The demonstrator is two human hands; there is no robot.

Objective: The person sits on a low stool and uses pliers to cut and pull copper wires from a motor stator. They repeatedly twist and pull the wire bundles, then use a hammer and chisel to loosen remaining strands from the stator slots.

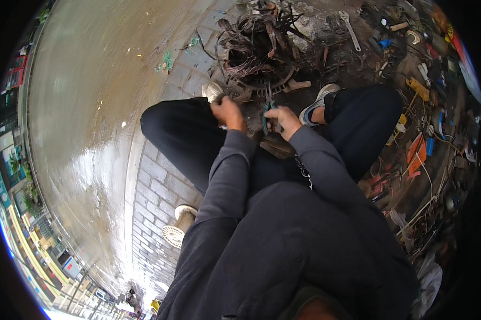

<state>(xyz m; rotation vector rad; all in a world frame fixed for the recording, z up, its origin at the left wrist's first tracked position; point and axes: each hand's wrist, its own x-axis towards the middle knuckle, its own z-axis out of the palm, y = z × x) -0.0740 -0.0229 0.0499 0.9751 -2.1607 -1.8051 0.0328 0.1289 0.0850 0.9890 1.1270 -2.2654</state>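
My right hand (285,121) grips a pair of pliers with teal handles (265,120), jaws pointing away from me. The jaws reach the near rim of a motor stator (260,60), whose dark copper windings are cut and splayed upward. My left hand (229,113) is curled beside my left shoe (212,90), just short of the stator. Its fingertips are blurred and partly hidden, so I cannot tell whether it holds anything. A short wooden handle (299,85) lies at the stator's right edge, close to my right shoe (319,105).
An adjustable wrench (350,31) lies beyond the stator on dirty ground. Tools, wires and scraps crowd the right, including an orange piece (417,153) and a yellow tool (418,89). A wire spool (183,221) stands on grey pavers (154,172) at left, beside a wet road (84,100).
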